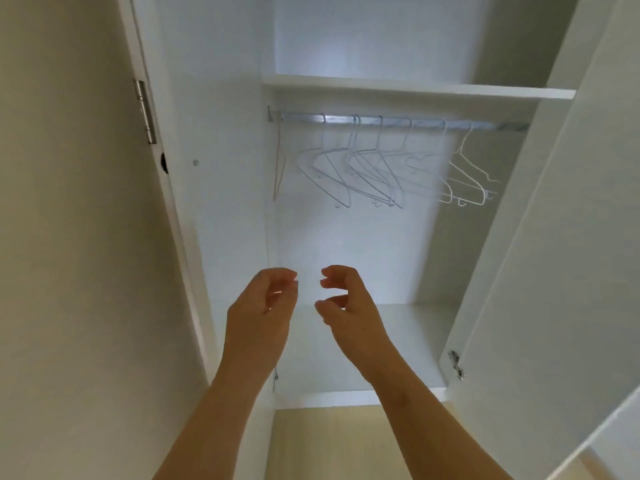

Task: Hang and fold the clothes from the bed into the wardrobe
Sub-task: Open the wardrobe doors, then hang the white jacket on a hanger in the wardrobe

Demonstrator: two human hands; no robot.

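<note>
Open white laminate wardrobe (415, 89) fills centre frame. Thin white wire hangers (367, 168) overlap on the silver metal rail (391, 120), upper centre. Left hand (263, 306) and right hand (348, 306), lower centre: fingers loosely curled, holding nothing. Clothes not in view. Risk: tangled hangers snag when one is pulled.

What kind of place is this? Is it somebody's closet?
Most likely a bedroom, in front of an open white wardrobe: a metal rail holds empty wire hangers, a shelf runs above it, and the doors stand open.
</note>
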